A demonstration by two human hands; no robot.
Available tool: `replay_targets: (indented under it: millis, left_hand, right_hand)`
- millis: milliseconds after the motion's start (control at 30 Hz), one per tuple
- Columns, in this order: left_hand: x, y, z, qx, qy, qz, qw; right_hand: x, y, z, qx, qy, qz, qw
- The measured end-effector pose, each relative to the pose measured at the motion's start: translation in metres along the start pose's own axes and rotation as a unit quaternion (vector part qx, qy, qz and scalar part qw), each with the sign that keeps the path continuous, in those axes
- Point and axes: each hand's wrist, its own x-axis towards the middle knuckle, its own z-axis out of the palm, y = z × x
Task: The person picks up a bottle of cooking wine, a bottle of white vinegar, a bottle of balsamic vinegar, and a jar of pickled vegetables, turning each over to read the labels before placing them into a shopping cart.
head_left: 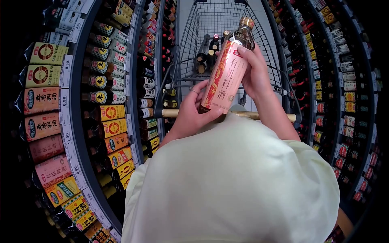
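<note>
A dark glass bottle of cooking wine with a pink and red label and a gold cap is held tilted in front of my body, its cap up and to the right. My left hand, with a ring on one finger, is closed round its lower end. Higher up, my right hand wraps the bottle near the shoulder, the thumb lying on the label. Both hands are above the handle bar of a shopping cart. Parts of the fingers behind the bottle are hidden.
Ahead stands the wire shopping cart with several bottles in its basket. Shelves of bottles with price strips line the left side. More bottle shelves run along the right. Pale floor tiles show beside the cart.
</note>
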Motion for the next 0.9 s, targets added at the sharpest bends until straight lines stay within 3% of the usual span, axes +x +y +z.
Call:
replay_targets:
  millis: [400,533,600,667,733,767,900]
  left_hand:
    - [0.002,0.000,0.002,0.052,0.021,-0.004,0.998]
    - [0.006,0.005,0.004,0.117,0.030,0.006,0.993]
    - [0.009,0.012,0.005,0.130,0.023,-0.044,0.990]
    - [0.011,0.002,0.004,0.133,0.020,-0.009,0.991]
    - [0.012,-0.001,0.003,0.047,0.016,-0.004,0.999]
    - [0.010,0.003,0.004,-0.050,0.018,-0.048,0.997]
    - [0.015,0.002,-0.002,-0.089,0.003,-0.082,0.993]
  right_hand:
    - [0.001,0.003,-0.003,-0.001,-0.040,0.000,0.999]
    - [0.009,0.010,-0.012,-0.006,-0.015,0.035,0.999]
    - [0.009,0.011,-0.013,-0.006,0.000,0.050,0.999]
    - [0.008,0.010,-0.012,0.034,0.044,0.056,0.997]
    - [0.009,0.011,-0.015,0.030,0.047,0.060,0.997]
    - [0.013,0.013,-0.021,0.037,0.026,0.077,0.996]
    - [0.012,0.011,-0.020,0.026,0.026,0.085,0.996]
